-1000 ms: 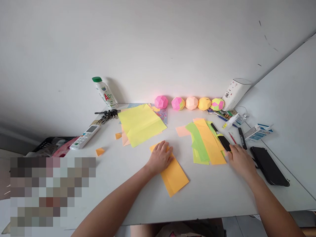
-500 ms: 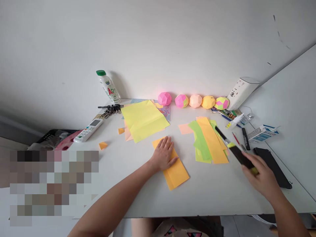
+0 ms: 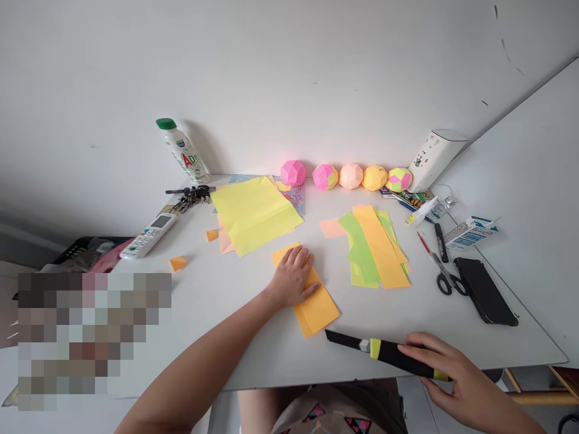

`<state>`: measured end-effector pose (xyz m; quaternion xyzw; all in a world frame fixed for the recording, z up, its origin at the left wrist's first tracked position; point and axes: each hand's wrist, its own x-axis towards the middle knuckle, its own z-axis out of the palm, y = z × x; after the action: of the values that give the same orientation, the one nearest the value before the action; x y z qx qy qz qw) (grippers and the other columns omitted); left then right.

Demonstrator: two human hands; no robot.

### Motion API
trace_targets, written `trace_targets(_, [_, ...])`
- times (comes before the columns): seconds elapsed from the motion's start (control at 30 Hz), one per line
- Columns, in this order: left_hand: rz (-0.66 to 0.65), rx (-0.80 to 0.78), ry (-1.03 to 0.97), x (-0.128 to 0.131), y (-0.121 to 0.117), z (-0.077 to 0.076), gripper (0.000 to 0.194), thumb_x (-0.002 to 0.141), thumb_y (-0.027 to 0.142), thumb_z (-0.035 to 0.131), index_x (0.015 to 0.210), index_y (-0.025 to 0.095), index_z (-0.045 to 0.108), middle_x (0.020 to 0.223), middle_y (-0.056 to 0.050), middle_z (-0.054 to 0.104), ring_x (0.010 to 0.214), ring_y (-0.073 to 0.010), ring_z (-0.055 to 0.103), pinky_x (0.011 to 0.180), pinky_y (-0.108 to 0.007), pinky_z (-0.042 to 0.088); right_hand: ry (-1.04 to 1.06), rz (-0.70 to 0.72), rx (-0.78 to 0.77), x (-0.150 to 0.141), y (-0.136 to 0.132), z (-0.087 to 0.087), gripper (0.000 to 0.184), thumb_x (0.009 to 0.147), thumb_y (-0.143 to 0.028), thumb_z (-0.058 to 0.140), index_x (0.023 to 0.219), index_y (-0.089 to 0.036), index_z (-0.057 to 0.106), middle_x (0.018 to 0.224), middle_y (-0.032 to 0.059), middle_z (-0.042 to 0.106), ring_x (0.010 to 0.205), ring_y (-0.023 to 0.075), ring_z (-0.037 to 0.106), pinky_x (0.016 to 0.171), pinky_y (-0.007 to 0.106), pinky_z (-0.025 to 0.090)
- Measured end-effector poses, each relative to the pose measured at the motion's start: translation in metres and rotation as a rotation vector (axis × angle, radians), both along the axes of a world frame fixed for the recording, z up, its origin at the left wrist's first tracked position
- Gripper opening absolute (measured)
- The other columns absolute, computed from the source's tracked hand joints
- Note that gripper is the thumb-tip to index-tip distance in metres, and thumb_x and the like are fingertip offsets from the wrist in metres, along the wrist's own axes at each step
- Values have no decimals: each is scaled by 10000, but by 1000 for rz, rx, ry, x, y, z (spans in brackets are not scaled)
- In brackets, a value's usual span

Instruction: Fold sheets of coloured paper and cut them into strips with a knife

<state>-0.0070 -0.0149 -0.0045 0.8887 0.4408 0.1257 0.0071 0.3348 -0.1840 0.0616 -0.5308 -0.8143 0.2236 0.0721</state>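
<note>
My left hand (image 3: 294,278) lies flat, fingers spread, on a folded orange paper strip (image 3: 312,304) in the middle of the white table (image 3: 253,337). My right hand (image 3: 452,374) grips a black utility knife with yellow trim (image 3: 384,351) near the table's front edge. The knife lies almost level and its tip points left, just below the orange strip's near corner. A stack of green, yellow and orange strips (image 3: 375,253) lies to the right of the left hand.
Scissors (image 3: 446,274), a black phone (image 3: 485,291), markers and a small box lie at the right. A yellow sheet (image 3: 253,214), keys, a remote (image 3: 147,235) and a bottle (image 3: 183,152) are at the back left. Several paper balls (image 3: 350,176) line the wall.
My right hand picked the knife up from beside the strip stack and carried it down and left to the front edge. The left hand stayed on the orange strip.
</note>
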Motion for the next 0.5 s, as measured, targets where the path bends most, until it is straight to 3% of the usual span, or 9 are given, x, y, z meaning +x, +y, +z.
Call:
trace_targets(0.3, [4, 8, 27, 0, 0, -2, 707, 883, 604, 360, 1315, 61, 493, 1341, -208, 469, 1319, -372, 340, 1116, -490, 242, -54, -18, 10, -3, 1, -8, 519, 834, -163, 526, 1311, -365, 544, 1328, 32, 557, 1168, 208, 584, 889, 261, 539])
trace_targets(0.5, [47, 28, -6, 9, -11, 0, 513, 889, 460, 420, 1253, 110, 514, 1275, -201, 514, 1281, -372, 387, 1072, -556, 285, -76, 5, 67, -10, 1, -6, 488, 836, -185, 526, 1296, -345, 565, 1276, 49, 592, 1104, 220, 624, 863, 288, 559])
